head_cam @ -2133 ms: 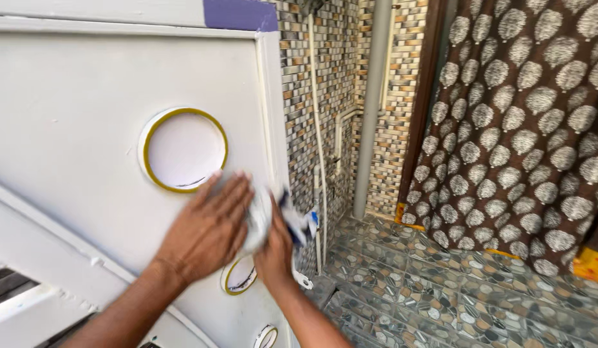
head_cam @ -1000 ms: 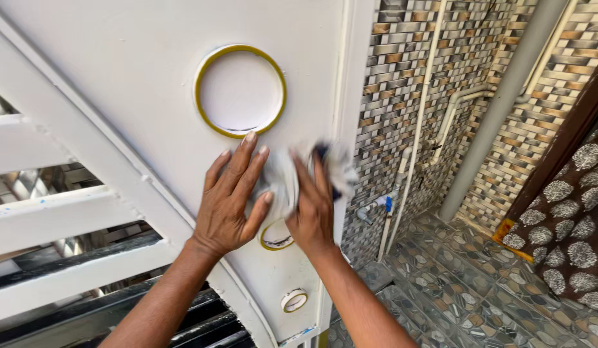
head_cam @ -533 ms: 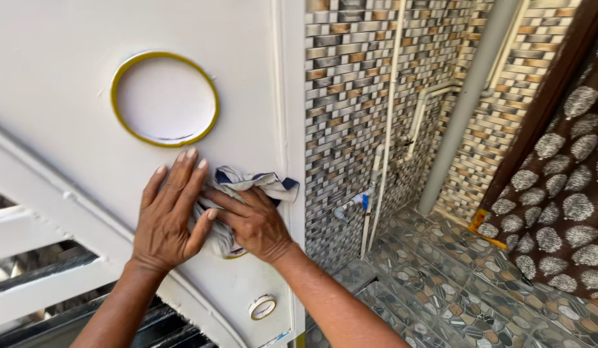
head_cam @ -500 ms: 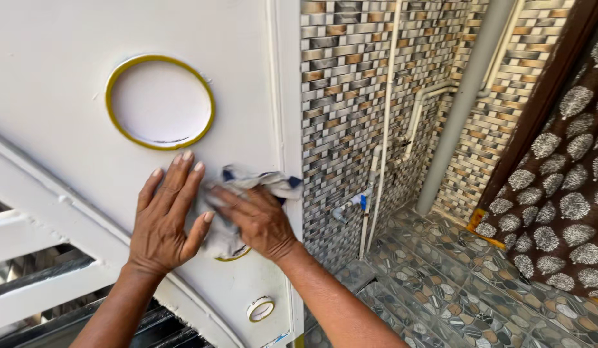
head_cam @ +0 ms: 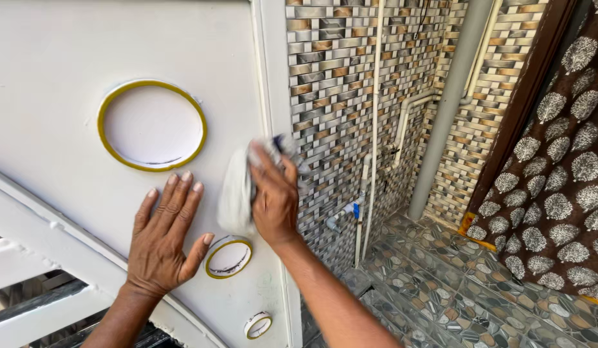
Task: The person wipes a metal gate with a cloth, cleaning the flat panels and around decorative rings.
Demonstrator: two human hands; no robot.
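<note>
A white metal gate panel (head_cam: 67,58) fills the left of the view, with a large yellow-rimmed circle (head_cam: 152,125) and a smaller one (head_cam: 228,258) below it. My left hand (head_cam: 165,238) lies flat on the panel, fingers spread, just left of the small circle. My right hand (head_cam: 273,196) presses a crumpled white cloth (head_cam: 236,196) against the panel near its right edge, between the two circles.
A third small ring (head_cam: 257,325) sits low on the gate. Right of the gate is a mosaic-tiled wall (head_cam: 331,96) with white pipes (head_cam: 374,129), a tap (head_cam: 350,211) and a grey drainpipe (head_cam: 448,109). A brown patterned curtain (head_cam: 563,167) hangs at far right above a tiled floor (head_cam: 440,283).
My right hand and the cloth have slid up and to the right, toward the gate's edge. My left hand stayed flat and now sits apart from the cloth.
</note>
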